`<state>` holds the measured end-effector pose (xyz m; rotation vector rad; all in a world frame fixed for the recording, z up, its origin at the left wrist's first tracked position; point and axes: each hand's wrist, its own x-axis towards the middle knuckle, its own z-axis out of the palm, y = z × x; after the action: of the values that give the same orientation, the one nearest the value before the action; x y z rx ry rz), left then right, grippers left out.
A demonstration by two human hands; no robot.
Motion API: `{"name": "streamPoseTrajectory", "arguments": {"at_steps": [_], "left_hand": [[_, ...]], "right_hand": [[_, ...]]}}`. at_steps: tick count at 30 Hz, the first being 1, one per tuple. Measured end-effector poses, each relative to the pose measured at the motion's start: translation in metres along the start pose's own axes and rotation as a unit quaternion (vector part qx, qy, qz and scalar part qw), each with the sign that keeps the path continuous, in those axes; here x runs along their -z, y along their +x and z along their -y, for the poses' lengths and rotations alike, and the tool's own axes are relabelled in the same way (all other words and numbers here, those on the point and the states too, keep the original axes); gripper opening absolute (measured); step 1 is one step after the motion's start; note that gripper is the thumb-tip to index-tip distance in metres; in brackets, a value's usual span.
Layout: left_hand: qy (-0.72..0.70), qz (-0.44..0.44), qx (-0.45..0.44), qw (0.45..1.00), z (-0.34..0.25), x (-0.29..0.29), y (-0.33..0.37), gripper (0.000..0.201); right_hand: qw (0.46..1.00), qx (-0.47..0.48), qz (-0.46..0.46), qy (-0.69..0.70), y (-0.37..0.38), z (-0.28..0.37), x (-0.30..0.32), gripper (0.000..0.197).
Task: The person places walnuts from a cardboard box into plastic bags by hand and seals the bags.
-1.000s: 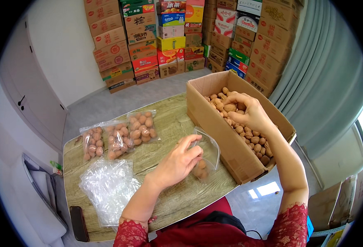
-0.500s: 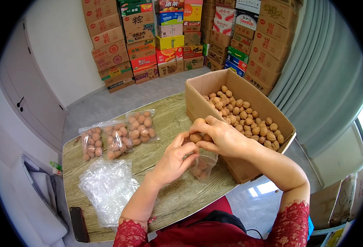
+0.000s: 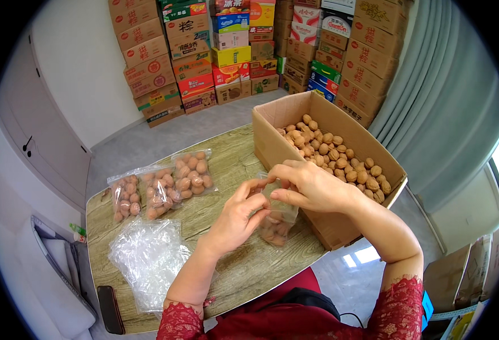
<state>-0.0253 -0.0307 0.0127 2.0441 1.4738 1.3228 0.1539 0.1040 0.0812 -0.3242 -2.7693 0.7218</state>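
Observation:
My left hand (image 3: 239, 215) is closed on the rim of a clear plastic bag (image 3: 288, 214) with walnuts (image 3: 275, 229) in its lower part. Over the bag's mouth, my right hand (image 3: 309, 186) curves with thumb and fingers apart, and no walnut shows in it. Its fingertips are close to those of my left hand and partly hide the bag's top. Just right of the hands stands an open cardboard box (image 3: 326, 224) holding many loose walnuts (image 3: 340, 156). Three filled clear bags (image 3: 159, 190) lie side by side on the table's far left.
A pile of flat clear bags (image 3: 150, 260) lies on the wood-grain table (image 3: 232, 277), left of my left forearm. A dark phone (image 3: 110, 309) rests at the near left corner. Stacked cartons (image 3: 195, 68) line the far wall, and a grey curtain (image 3: 436, 107) hangs at the right.
The walnuts that were in my right hand have left it, and more walnuts show inside the bag. My right hand's fingers have loosened over the bag's mouth; my left hand stays at the rim.

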Motion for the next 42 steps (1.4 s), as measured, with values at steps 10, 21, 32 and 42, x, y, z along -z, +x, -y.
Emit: {"name": "streamPoseTrajectory", "arguments": {"at_steps": [10, 21, 32, 42], "left_hand": [[0.013, 0.014, 0.009, 1.000, -0.004, 0.001, -0.002, 0.007], [0.003, 0.037, 0.025, 0.999, -0.003, 0.001, -0.002, 0.010], [0.025, 0.049, 0.020, 0.998, -0.003, 0.005, -0.002, 0.010], [0.035, 0.053, 0.017, 0.998, -0.003, 0.005, -0.001, 0.011]], "right_hand": [[0.980, 0.044, -0.188, -0.053, 0.010, -0.010, 0.007, 0.023], [0.922, -0.340, 0.154, -0.100, -0.029, -0.149, 0.010, 0.085], [0.933, -0.281, 0.213, 0.063, -0.008, -0.130, -0.004, 0.086], [0.926, -0.212, 0.257, 0.178, -0.014, -0.126, 0.001, 0.072]]}}
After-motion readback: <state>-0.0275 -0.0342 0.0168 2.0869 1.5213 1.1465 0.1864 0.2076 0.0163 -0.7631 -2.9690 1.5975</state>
